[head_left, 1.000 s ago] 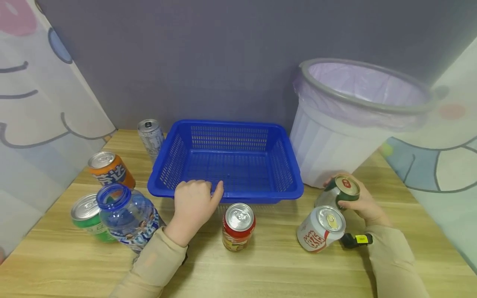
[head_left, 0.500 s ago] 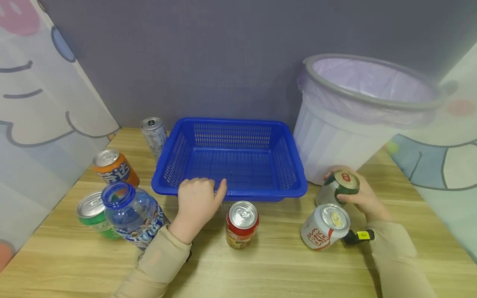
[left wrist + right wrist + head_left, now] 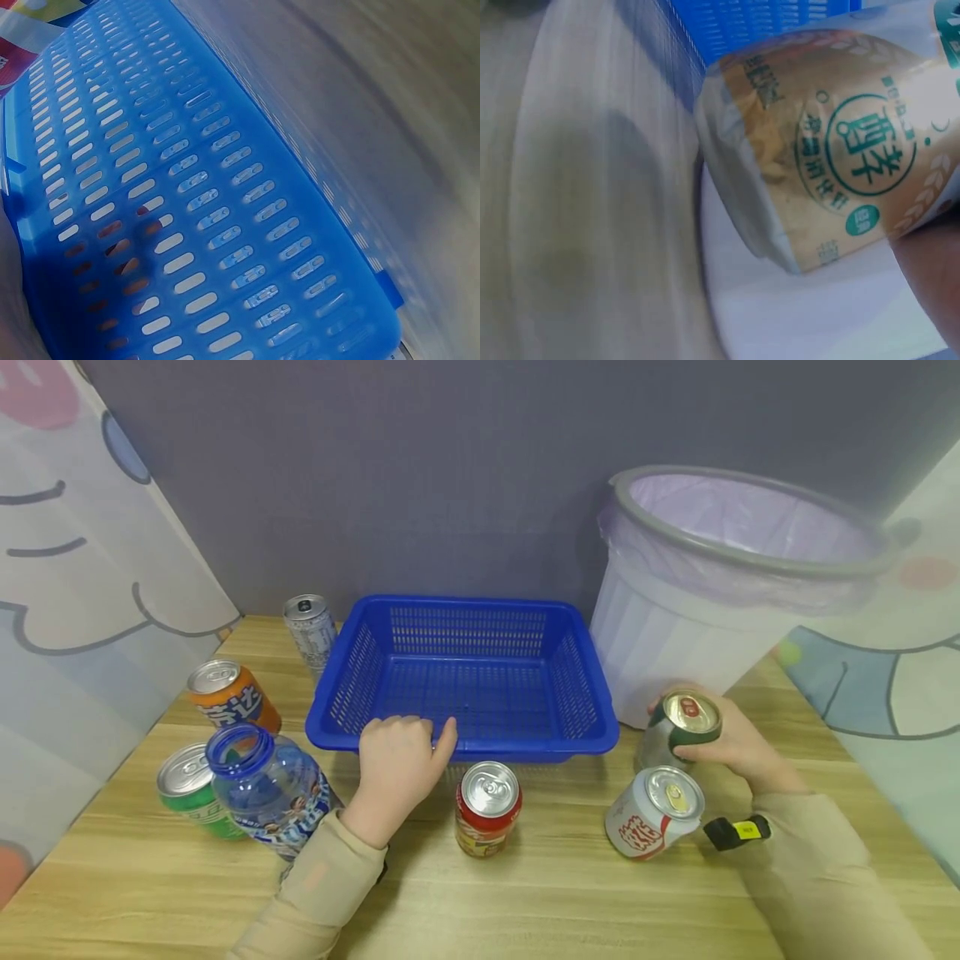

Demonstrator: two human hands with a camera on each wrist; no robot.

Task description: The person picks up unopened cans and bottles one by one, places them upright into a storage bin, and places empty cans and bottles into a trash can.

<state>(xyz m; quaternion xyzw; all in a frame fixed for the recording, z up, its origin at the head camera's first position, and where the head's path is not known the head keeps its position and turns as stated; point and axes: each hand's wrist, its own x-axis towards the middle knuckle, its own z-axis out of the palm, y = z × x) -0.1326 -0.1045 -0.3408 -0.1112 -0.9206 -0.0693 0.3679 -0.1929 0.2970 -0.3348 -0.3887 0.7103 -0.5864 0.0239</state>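
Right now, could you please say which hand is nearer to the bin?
Right: the right hand holds a can in front of the bin; the left hand is farther away, at the blue basket.

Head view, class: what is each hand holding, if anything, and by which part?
Right hand: the gold-topped can, by its side near the top. Left hand: the basket, by its near rim.

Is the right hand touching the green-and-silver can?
Touching. The head view shows the right hand wrapped round the green-and-silver can, its thumb against the can's near side.
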